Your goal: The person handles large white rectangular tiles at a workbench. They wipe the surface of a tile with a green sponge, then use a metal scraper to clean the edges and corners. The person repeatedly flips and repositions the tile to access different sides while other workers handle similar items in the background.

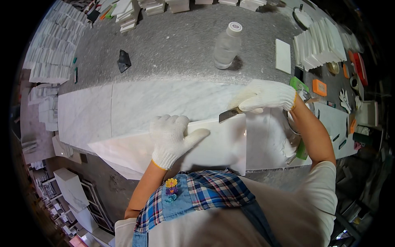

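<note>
A glossy white stone slab stands tilted on edge against my body, over the near side of the marble-topped bench. My left hand, in a white knit glove, grips its upper edge, thumb on the near face and fingers over the far side. In my gloved right hand is a scraper blade, dark and flat, its edge at the slab's top edge near the right corner. The scraper's handle is hidden inside the glove. Beneath lie pale grey-veined marble slabs.
A clear bottle with a white cap stands beyond the slabs. Stacked white tiles and one flat tile are at the far right. Green and orange blocks lie by my right forearm. Tall tile stacks line the left.
</note>
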Demonstrator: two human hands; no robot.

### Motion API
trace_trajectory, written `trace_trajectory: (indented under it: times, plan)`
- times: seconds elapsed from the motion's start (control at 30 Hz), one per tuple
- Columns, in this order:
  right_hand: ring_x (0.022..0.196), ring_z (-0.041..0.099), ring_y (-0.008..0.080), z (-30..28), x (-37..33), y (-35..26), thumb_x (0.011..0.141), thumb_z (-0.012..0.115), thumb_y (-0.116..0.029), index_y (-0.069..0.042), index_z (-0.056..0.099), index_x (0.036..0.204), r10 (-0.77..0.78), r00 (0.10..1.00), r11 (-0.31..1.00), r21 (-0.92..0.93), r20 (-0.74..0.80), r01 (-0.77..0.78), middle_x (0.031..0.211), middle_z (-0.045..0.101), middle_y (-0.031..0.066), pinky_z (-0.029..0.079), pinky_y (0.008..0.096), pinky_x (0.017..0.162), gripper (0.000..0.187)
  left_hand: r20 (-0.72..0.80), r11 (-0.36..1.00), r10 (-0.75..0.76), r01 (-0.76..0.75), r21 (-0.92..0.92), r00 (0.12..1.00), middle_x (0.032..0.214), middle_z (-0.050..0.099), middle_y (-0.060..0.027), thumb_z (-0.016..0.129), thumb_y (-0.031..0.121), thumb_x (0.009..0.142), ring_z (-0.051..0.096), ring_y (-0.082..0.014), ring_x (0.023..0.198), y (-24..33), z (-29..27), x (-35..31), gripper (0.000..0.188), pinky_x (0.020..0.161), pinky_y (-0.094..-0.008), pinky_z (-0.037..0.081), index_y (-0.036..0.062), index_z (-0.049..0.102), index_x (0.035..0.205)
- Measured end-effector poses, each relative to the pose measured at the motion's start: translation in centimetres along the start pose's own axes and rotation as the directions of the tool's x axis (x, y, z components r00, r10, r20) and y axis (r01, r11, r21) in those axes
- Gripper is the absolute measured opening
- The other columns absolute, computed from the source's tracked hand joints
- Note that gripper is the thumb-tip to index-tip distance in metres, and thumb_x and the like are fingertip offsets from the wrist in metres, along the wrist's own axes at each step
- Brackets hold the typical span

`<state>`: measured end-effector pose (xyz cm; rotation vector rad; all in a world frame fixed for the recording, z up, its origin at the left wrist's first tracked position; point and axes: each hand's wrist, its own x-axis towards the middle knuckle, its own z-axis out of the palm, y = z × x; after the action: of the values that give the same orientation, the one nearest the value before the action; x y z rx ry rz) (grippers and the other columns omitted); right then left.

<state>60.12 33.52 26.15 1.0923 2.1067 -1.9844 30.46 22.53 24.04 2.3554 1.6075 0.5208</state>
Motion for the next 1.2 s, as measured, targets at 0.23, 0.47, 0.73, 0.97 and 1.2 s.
trace_trajectory:
  times: [0.23,0.47,0.73,0.97,1.2]
  plan:
    - [0.054,0.045,0.0087,-0.2,-0.5,-0.2,0.088,0.066,-0.026,-0.006,0.074,0.116,0.054,0.999,0.998,0.020,0.005,-0.055,0.061,0.055,0.0003,0.038,0.0275,0.050,0.035,-0.099,0.998,0.042,-0.046,-0.034,0.994,0.058,0.058,-0.0050,0.077,0.059,0.069,0.054,-0.0252,0.053,-0.1,0.4,0.0,0.048,0.057,-0.0391,0.040,0.0121,0.068,0.068]
    - [0.053,0.044,0.0099,-0.6,-0.9,-1.1,0.087,0.067,-0.028,-0.009,0.075,0.116,0.070,0.997,0.996,-0.056,0.013,-0.069,0.059,0.054,-0.0011,0.037,0.0292,0.049,0.036,-0.007,0.998,-0.008,0.007,-0.062,1.000,0.063,0.061,-0.0050,0.077,0.058,0.071,0.057,-0.0251,0.060,0.0,0.3,-0.2,0.046,0.064,-0.0381,0.041,0.0124,0.073,0.075]
    - [0.056,0.043,0.0077,0.5,-0.9,0.8,0.092,0.065,-0.028,-0.005,0.072,0.119,-0.030,0.999,0.991,0.127,-0.022,0.033,0.069,0.057,-0.0014,0.037,0.0256,0.050,0.036,0.003,0.999,-0.003,0.003,-0.033,1.000,0.060,0.059,-0.0036,0.078,0.057,0.070,0.055,-0.0244,0.059,-0.2,0.7,-0.2,0.048,0.064,-0.0374,0.040,0.0099,0.070,0.075]
    - [0.055,0.048,0.0079,-1.0,-2.8,2.7,0.089,0.070,-0.024,-0.002,0.072,0.117,-0.210,0.977,0.975,0.064,-0.026,0.211,0.072,0.061,-0.0003,0.037,0.0254,0.048,0.036,-0.014,0.999,0.035,-0.035,0.007,0.999,0.058,0.052,-0.0049,0.084,0.050,0.067,0.050,-0.0243,0.058,0.4,0.3,-0.1,0.047,0.062,-0.0371,0.040,0.0071,0.064,0.072]
    - [0.081,0.063,0.0089,5.2,-5.9,2.4,0.093,0.059,-0.023,-0.010,0.061,0.135,0.171,0.854,0.830,0.539,-0.491,0.144,0.095,0.072,0.0013,0.046,0.0232,0.061,0.044,0.047,1.000,-0.001,0.000,0.008,0.999,0.055,0.053,-0.0052,0.079,0.053,0.073,0.054,-0.0253,0.056,0.5,0.3,0.1,0.048,0.062,-0.0391,0.042,0.0066,0.064,0.071]
